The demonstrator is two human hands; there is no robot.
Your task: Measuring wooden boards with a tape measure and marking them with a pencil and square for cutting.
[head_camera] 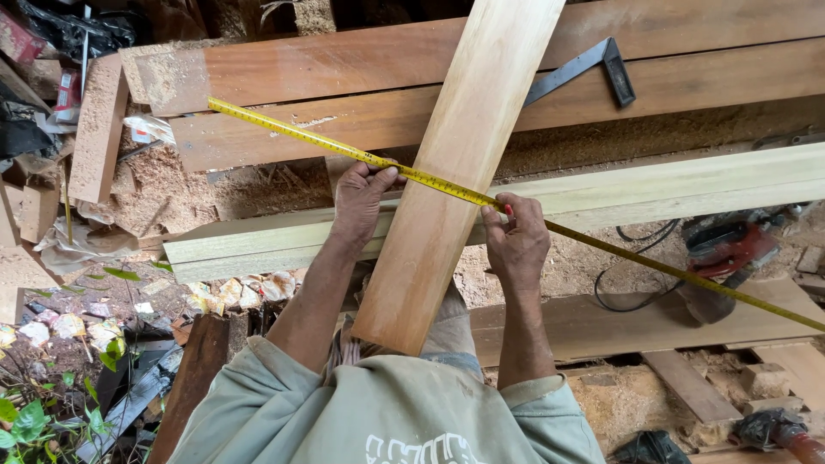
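A yellow tape measure [447, 185] is stretched slantwise across a pale wooden board [455, 172], and the step in hand looks like measuring the board's width. The board lies lengthwise away from the person, its near end over their lap and its far end resting across a stack of reddish planks [361, 60] and a long pale beam [653, 185] that crosses beneath it. The left hand [361, 199] sits at the board's left edge, thumb pressed down on the tape, its grip closed on tape and edge together. The right hand [516, 236] sits at the board's right edge, fingers pinched on the tape where it leaves the wood; something small and red shows between those fingers, perhaps a pencil or marker, though it is too small to tell. The tape runs on past both hands, up to the left over the planks and down to the right over the sawdust-strewn ground. A black try square [593, 69] lies on the reddish planks just right of the board, and a red power tool [730, 249] with its black cord rests on the ground to the right. As a judgement, the next move calls for squaring the tape to the board's edges, since it now crosses at an angle, then holding it taut and flat while the reading is taken or a mark made at the right edge.
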